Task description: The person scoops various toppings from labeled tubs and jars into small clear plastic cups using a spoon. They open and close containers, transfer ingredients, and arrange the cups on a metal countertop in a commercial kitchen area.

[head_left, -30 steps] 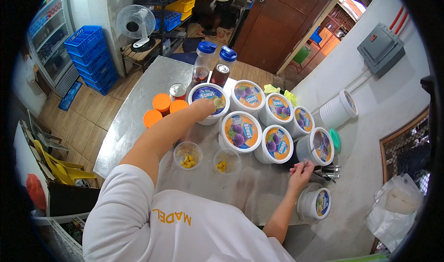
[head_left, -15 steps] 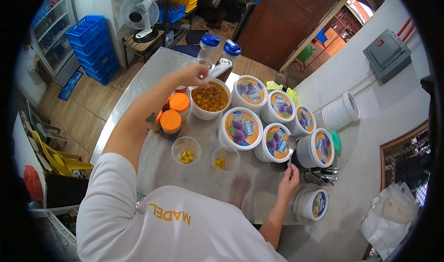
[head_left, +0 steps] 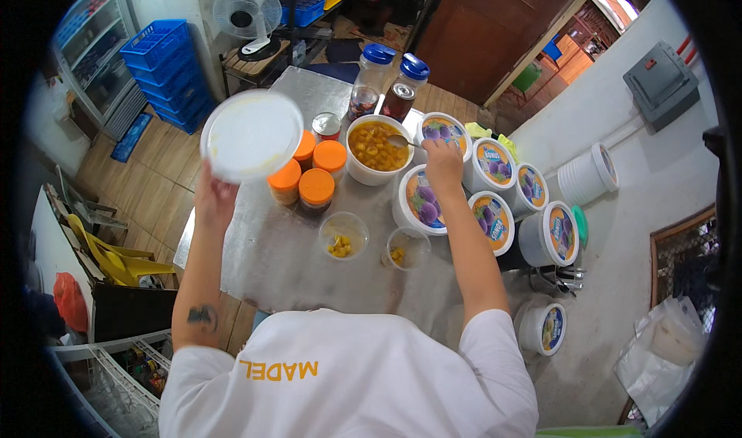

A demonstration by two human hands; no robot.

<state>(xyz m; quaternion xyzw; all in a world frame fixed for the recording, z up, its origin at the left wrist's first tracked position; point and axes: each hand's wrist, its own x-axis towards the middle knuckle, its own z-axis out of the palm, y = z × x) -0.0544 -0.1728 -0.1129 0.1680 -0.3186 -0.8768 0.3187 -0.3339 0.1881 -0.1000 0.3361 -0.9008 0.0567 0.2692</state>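
The metal table (head_left: pixel 282 264) fills the frame's centre; lidded tubs (head_left: pixel 495 164) crowd right of centre, one partly blocked by the right arm (head_left: pixel 468 241). The open tub (head_left: pixel 369 177) of yellow chunks (head_left: pixel 371 151) stands just above centre. Its white lid (head_left: pixel 253 133), tilted above the tub half a second ago, is now upper left, pinched by the left hand (head_left: pixel 216 195) beside orange-capped jars (head_left: pixel 330 156). Two clear cups (head_left: pixel 345 225) sit mid-frame. The right hand (head_left: pixel 443 165), earlier lower right, grips a spoon (head_left: pixel 399 140) over the chunks.
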